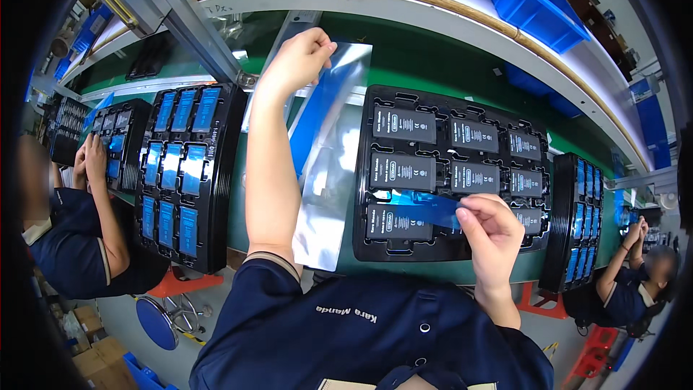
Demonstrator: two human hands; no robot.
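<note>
In front of us lies a black tray (375, 242) with rows of shallow pockets, and each pocket holds one flat dark battery cell (403, 124) with a pale label. On our left stands a second black tray (225, 173), also full, but here the cells are covered with shiny blue film (171, 167). A third tray (557, 245) with blue-covered cells stands on our right, seen almost from its edge. Blue plastic bins (530, 3) stand on the upper shelf, and we cannot see what is inside them.

Our right hand (491, 227) is over the near row of the middle tray. Its thumb and fingers pinch one end of a blue film strip (426, 209), which stretches to the left across the cell below it, close to the surface. Our left hand (299, 58) is stretched far forward, with the forearm almost straight. Its fingers are closed on the top edge of a long silver sheet (328, 173) with a blue band, which lies on the green belt (433, 58) between the left and middle trays. The two hands are well apart.

A person (76, 224) at the far left and another person (639, 282) at the far right work at their own trays.
</note>
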